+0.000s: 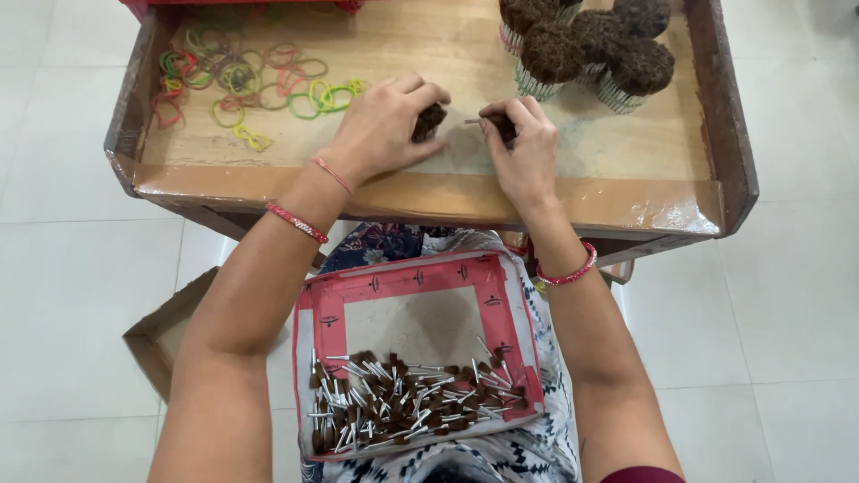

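Note:
My left hand (386,121) rests on the wooden tray table (429,192), fingers closed on a small bunch of brown-tipped sticks (429,121). Close beside it, my right hand (521,143) pinches a few more brown-tipped sticks (503,127), with one thin white stem poking out toward the left hand. The two hands almost touch at the middle of the tray. On my lap sits a shallow red-edged box (412,282) with several loose brown-tipped sticks (407,398) heaped at its near end.
Bundles of brown-tipped sticks (586,49) stand upright at the tray's far right. Several coloured rubber bands (246,80) lie scattered at the far left. The tray has raised rims. An open cardboard box (165,335) sits on the white tiled floor at my left.

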